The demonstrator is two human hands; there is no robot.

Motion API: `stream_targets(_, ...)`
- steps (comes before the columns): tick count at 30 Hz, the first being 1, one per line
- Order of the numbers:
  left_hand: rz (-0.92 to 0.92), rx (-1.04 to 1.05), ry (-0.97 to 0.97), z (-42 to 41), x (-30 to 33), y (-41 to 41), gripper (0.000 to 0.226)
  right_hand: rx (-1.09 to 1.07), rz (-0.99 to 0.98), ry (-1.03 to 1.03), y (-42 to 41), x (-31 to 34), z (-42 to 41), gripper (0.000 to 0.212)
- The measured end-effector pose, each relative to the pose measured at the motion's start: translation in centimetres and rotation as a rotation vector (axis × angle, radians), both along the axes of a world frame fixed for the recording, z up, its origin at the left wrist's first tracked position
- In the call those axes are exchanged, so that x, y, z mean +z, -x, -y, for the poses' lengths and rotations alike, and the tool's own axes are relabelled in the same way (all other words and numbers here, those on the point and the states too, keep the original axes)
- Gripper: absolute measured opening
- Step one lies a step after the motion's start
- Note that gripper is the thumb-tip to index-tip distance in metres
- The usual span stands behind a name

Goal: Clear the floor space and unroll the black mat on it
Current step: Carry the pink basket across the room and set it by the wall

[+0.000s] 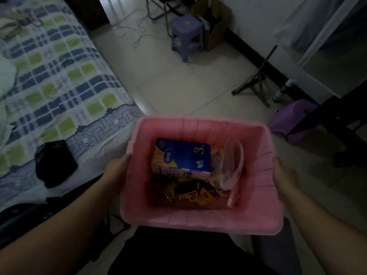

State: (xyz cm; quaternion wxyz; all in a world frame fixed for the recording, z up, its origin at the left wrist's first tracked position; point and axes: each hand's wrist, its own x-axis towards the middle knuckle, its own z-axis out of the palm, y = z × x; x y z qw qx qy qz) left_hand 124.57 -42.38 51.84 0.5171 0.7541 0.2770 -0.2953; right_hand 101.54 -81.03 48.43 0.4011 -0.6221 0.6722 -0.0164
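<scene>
While the black mat cannot be made out for certain anywhere in view, the thing in hand is a pink ribbed plastic storage bin [200, 219], carried at waist height above the pale tiled floor [178, 84], apparently to get it off the space to be cleared. The left hand [117, 171] is closed on the bin's left rim and the right hand [285, 177] on its right rim, a level two-sided grip that keeps the loose contents from sliding. Against the bin's far wall lies a blue and yellow carton [181, 156] with a large "3" printed on it; its smaller lettering is too dim to read. Beside it sit a clear plastic scoop-like piece [231, 165] and yellow plastic toy parts [186, 195]. Left of the bin, a dark folded cloth [54, 163] rests near the bed's [59, 80] edge; a purple plastic stool [187, 36] stands on the far floor.
</scene>
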Motion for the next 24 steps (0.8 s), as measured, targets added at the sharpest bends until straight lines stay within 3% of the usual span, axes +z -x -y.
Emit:
stream_targets(8,0.024,0.035,-0.031,6.4,-0.1,-8.3,0.026,-0.017,-0.036,0.017,-8.1,0.2,5.7,0.097)
stream_targets(17,-0.088,-0.021,-0.004,11.0,-2.6,-22.6,0.033,0.003,-0.097,0.033,-19.9,-0.3,10.3,0.082)
stream_targets(24,-0.066,-0.059,0.027,16.4,-1.2,-33.0,0.024,-0.023,-0.111,0.046,-28.3,0.4,14.3,0.089)
